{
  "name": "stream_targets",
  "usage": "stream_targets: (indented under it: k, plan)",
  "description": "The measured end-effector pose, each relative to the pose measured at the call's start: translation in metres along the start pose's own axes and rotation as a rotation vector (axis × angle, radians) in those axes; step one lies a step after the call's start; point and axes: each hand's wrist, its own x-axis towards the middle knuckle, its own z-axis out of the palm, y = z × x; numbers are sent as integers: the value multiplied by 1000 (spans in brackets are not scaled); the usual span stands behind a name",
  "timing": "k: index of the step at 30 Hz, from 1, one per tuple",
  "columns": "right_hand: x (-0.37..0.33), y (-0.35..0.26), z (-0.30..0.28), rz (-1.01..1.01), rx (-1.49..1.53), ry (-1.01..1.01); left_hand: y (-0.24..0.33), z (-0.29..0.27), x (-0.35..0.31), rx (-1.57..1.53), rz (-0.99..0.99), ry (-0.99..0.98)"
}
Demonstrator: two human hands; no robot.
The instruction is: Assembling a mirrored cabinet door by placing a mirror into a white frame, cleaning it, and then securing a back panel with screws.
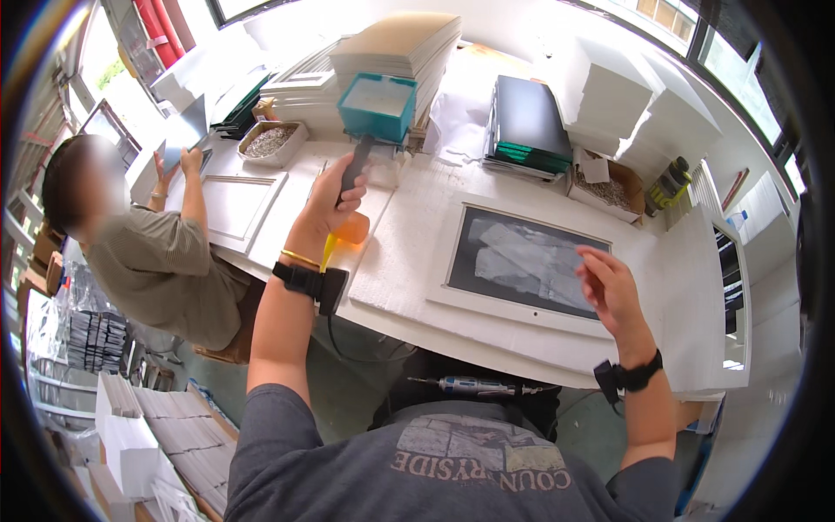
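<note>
Between ten and eleven o'clock, the left hand grips a black handle; at three, the right hand (fingers loosely parted) hovers by the frame.

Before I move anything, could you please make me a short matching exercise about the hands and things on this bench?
Column one:
1. Left hand
2. Right hand
3. Square container
4. White frame

Column two:
A. Teal, in front of a tall stack of boards
B. Lying flat on the white work surface
C. Gripping a black handle
D. By the right part of a frame, with no tool visible in it

Right pairs: 1-C, 2-D, 3-A, 4-B.
</note>
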Motion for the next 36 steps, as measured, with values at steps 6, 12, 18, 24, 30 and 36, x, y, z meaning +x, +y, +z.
stream_targets:
  k: [6, 12, 18, 24, 30, 36]
  plan:
    - [-26, 40, -40, 25, 133, 193, -5, -28, 31, -32, -26, 42]
    - [-35, 58, -50, 36, 169, 219, -17, -44, 41, -51, -45, 7]
    - [-31, 60, -47, 25, 165, 237, -22, -55, 42, -66, -66, 64]
    - [-21, 66, -53, -14, 158, 254, -24, -56, 43, 15, -115, 69]
    - [-18, 71, -64, -38, 143, 296, -13, -66, 46, -39, -197, 129]
    - [-29, 85, -113, -120, 31, 625, -1, -51, 55, 972, -2, 444]
